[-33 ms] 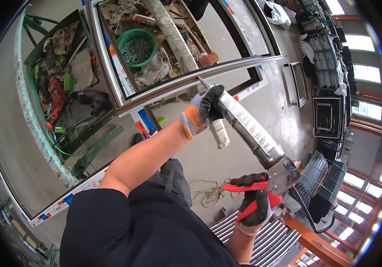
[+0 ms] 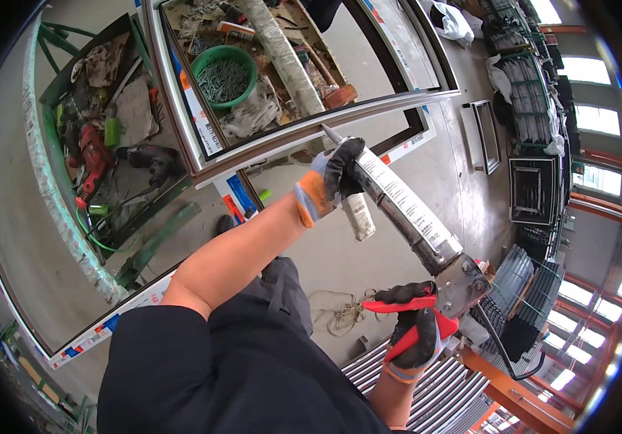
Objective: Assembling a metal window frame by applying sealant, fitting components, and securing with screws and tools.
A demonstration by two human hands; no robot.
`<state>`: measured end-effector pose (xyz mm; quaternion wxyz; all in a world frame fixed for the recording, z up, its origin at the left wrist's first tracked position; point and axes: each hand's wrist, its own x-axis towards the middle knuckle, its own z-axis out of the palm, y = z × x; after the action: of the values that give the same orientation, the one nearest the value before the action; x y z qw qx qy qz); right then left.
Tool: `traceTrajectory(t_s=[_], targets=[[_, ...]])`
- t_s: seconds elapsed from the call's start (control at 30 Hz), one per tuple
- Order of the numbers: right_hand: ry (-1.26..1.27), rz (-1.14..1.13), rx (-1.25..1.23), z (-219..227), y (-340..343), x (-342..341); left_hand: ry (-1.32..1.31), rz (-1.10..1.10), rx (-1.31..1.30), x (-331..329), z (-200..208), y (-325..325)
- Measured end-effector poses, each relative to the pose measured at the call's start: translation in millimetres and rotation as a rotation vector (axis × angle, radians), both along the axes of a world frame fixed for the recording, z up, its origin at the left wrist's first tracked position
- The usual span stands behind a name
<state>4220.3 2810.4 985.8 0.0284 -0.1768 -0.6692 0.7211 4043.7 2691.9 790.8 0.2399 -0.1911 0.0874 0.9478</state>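
A caulking gun (image 2: pixel 464 286) with red grips slants across the view, loaded with a white sealant tube (image 2: pixel 406 206). My left hand (image 2: pixel 341 173), in a black, grey and orange work glove, is wrapped round the tube's front end. Its nozzle (image 2: pixel 331 134) points up and left, with the tip at the near brown bar of a window frame (image 2: pixel 267 145); whether they touch, I cannot tell. My right hand (image 2: pixel 413 338), gloved alike, is closed round the gun's red handle and trigger.
Beneath the frame, a tray holds a green bowl of screws (image 2: pixel 224 78) and a hammer (image 2: pixel 338 95). Left of it stands a green-edged tool bench with a red power tool (image 2: pixel 92 163). Metal profiles (image 2: pixel 426 390) lie stacked at lower right. Cord (image 2: pixel 343 315) lies on the floor.
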Motion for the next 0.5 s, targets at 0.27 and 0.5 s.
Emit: traceTrajectory(t_s=[0.27, 0.5], targets=[[-0.058, -0.024, 0.037, 9, -39, 30, -0.017, 0.001, -0.004, 33, 0, -39], [-0.101, -0.001, 0.005, 12, -64, 53, -0.052, 0.064, 0.006, 64, 5, -72]])
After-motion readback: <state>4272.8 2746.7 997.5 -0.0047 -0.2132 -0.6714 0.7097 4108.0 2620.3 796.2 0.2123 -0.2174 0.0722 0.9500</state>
